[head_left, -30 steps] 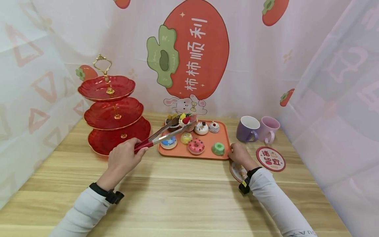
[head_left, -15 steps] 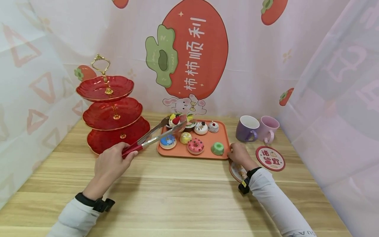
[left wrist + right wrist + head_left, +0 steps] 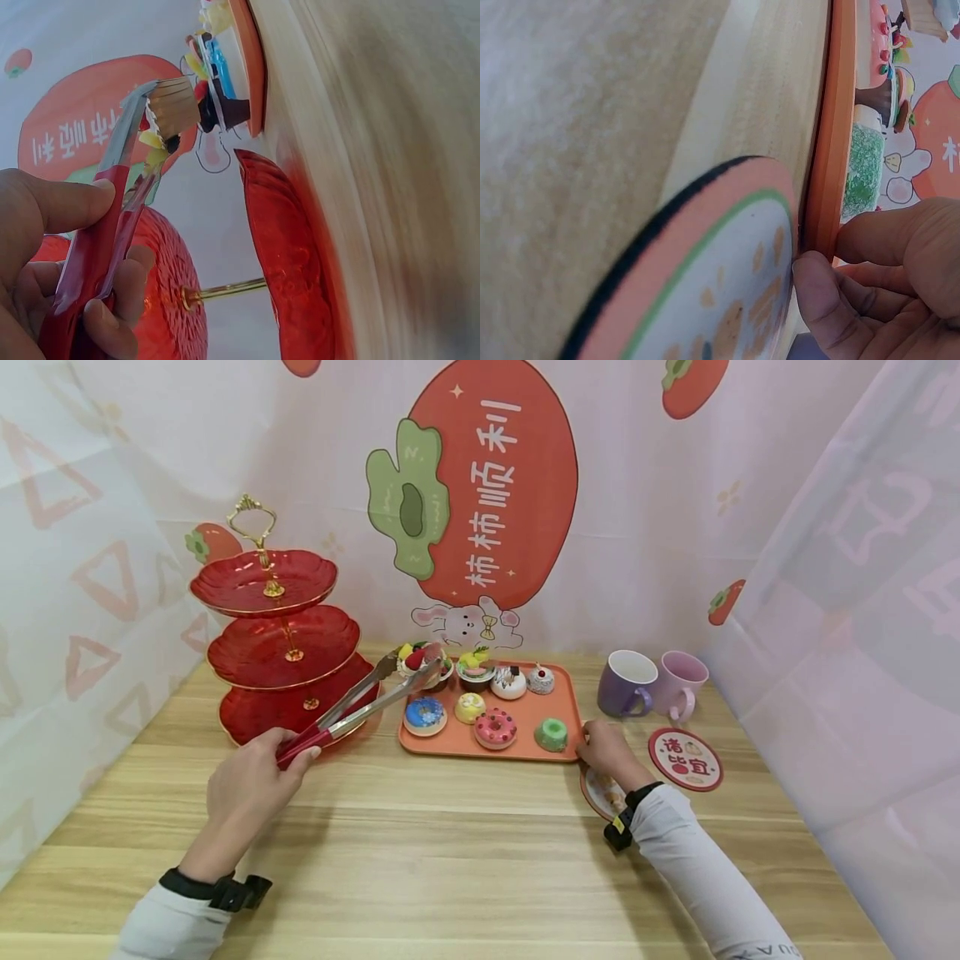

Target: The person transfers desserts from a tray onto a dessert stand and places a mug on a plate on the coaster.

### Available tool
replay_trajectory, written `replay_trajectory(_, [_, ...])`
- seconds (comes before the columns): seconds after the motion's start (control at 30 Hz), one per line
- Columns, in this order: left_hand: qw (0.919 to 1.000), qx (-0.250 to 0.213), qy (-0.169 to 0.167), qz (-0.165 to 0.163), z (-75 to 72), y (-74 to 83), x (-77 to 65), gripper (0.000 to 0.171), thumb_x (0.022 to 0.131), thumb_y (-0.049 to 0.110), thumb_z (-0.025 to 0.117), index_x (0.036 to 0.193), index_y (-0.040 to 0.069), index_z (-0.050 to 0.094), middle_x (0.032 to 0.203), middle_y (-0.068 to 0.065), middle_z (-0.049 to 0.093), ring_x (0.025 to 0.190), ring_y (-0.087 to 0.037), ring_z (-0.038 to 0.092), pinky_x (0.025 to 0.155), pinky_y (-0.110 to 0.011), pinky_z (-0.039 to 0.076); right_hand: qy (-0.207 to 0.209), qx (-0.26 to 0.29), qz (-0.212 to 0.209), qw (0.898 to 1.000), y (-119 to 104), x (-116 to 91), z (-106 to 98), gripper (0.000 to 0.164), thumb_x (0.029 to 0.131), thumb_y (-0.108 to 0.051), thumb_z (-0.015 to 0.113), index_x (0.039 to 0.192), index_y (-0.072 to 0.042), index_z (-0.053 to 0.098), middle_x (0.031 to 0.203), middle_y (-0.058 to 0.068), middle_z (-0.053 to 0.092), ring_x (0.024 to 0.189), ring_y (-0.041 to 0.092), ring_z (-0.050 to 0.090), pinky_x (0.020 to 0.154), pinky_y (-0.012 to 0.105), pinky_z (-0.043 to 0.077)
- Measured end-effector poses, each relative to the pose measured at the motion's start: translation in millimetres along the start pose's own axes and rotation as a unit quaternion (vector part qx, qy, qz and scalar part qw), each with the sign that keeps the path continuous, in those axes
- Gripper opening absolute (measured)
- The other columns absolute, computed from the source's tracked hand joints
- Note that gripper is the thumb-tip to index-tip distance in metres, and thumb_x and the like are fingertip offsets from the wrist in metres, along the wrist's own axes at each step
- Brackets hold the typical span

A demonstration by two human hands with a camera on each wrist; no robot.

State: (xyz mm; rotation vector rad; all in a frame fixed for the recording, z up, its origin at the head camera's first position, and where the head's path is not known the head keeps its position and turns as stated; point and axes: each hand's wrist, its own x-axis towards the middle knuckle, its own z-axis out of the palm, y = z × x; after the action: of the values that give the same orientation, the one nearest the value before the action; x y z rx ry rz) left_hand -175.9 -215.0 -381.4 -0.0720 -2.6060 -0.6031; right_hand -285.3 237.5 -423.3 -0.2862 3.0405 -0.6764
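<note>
My left hand grips the red handles of metal tongs. Between the tips of the tongs is a fruit-topped cupcake with a tan fluted base, raised by the left end of the orange tray. In the head view the tongs partly cover it. My right hand pinches the tray's near right corner between thumb and fingers. On the tray are a blue donut, a pink donut, a green jelly-like sweet, another fruit cupcake and several other sweets.
A three-tier red stand with a gold handle rises left of the tray. Purple and pink mugs stand at the back right. One round coaster lies before them; another coaster is partly under my right wrist.
My left hand has drawn the tongs and the cupcake leftward, from over the tray toward the red stand. The right hand has stayed at the tray's corner.
</note>
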Motion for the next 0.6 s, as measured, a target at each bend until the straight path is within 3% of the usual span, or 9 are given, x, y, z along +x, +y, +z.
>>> replay_trajectory(0.6, [0.9994,0.012,0.013,-0.028,-9.7,-12.2,-16.0,0.032,0.08,0.022,0.073,0.094,-0.004,0.062,0.062,-0.007,0.054,0.048,-0.02,0.042,0.04,-0.031,0.029,0.001,-0.001,-0.005,1.0,2.4,0.4,1.2,0.009,0.084,-0.002,0.059,0.077,0.002,0.056,0.058,0.004,0.045,0.047,0.015,0.04,0.046,0.027,0.031])
